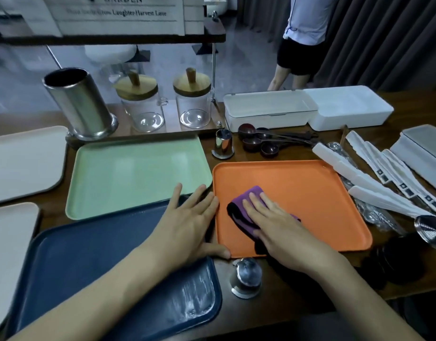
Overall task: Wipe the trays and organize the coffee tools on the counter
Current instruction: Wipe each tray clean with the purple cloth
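Orange tray (298, 193) lies on the dark table (236, 313) as an open, flat right hand (278, 227) presses a purple-and-black cloth (241, 205) onto its near-left part. The left hand (187, 227), fingers straight, rests against its left rim, beside a green tray (138, 173) and a navy tray (89, 262). Brown scoops (258, 143) and white-handled tools (374, 183) crowd its far and right sides.

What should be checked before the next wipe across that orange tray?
1. Cloth under palm: ok, the purple cloth lies flat under the right hand.
2. Tray steadied: ok, the left hand rests against the orange tray's left edge.
3. Wiping path: ok, only the cloth lies on the tray.
4. Right rim free: not ok, white cases crowd it.
5. Tray already clean: cannot tell.
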`<state>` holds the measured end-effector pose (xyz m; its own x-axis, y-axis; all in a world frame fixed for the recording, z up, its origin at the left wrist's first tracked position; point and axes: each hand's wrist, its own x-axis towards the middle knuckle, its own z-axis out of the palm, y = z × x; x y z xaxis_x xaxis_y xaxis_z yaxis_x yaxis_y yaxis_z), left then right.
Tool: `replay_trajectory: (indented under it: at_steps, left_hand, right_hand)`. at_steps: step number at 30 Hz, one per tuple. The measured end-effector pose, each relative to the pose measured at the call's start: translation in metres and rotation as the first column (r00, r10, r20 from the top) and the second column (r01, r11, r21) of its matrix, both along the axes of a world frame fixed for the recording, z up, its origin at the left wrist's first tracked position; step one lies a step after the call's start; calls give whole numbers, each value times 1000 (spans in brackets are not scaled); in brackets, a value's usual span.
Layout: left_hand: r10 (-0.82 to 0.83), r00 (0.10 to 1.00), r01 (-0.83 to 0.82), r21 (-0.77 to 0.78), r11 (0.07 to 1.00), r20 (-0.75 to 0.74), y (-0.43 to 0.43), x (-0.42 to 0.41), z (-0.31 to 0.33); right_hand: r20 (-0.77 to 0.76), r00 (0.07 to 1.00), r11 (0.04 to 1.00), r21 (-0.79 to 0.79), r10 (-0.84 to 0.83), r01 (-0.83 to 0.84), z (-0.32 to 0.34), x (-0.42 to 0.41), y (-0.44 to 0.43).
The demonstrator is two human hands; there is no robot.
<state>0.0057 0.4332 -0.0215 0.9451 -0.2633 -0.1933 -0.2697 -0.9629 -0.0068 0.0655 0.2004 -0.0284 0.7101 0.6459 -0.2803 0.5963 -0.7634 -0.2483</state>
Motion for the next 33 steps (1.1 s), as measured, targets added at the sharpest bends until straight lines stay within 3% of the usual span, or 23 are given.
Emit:
replay_trajectory:
  at_steps: [4, 9, 16, 22, 26, 29, 33]
  left_hand:
    - [-26, 997, 27, -21, 999, 71, 1, 0, -5]
    - [6, 1000, -7, 31, 999, 21, -2, 2, 0]
    - [68, 998, -67, 168, 984, 2, -3, -4, 5]
    - [156, 986, -149, 115, 982, -52, -5, -7, 9]
    - [249, 968, -247, 77, 966, -20, -14, -19, 14]
    - [355, 929, -349, -70, 934, 107, -23, -35, 20]
    - [532, 780, -385, -418, 823, 329, -67, -67, 40]
  right_hand:
    - [29, 998, 998, 33, -54, 53, -4, 16, 30]
    - [75, 977, 976, 102, -202, 194, -5, 37, 48]
    - [115, 935, 936, 147, -336, 319, 2, 14, 7]
    - [61, 929, 907, 249, -366, 341, 3, 0, -29]
    - [169, 924, 883, 393, -343, 256, 4, 6, -39]
    - [231, 917, 851, 495, -324, 176, 15, 5, -54]
    - [272, 929, 797, 602, -251, 39, 29, -9, -95]
